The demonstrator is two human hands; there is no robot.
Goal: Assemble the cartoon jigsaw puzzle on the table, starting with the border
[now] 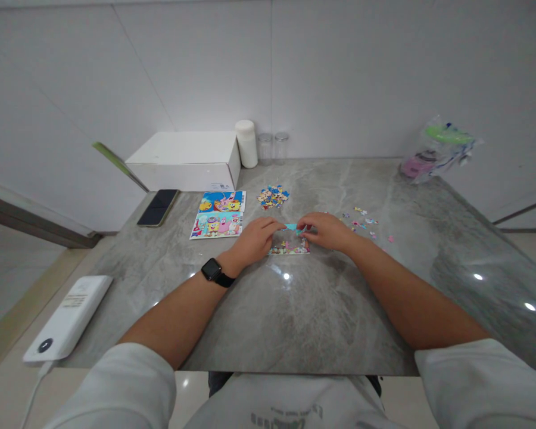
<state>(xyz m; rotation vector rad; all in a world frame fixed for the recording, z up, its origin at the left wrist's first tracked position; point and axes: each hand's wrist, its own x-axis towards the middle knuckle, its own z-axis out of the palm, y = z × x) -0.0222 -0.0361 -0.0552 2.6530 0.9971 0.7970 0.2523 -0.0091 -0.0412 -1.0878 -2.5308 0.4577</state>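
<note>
A partly assembled jigsaw puzzle (289, 250) lies on the grey table, with a colourful lower edge and a turquoise strip at the top. My left hand (259, 237), a black watch on its wrist, has its fingers curled against the puzzle's upper left side. Thumb and fingers of my right hand (324, 230) pinch at a small turquoise puzzle piece (300, 231) by the upper right corner. The fingers partly cover that piece. Loose pieces (360, 223) are scattered right of my right hand, and a pile of pieces (272, 196) sits beyond the puzzle.
Two cartoon picture cards (218, 224) lie left of the puzzle, near a phone (159, 208). Along the wall stand a white box (183, 161), a white bottle (246, 144) and two glasses (280, 149). A plastic bag (438, 152) is back right; a white power bank (69, 319) lies front left.
</note>
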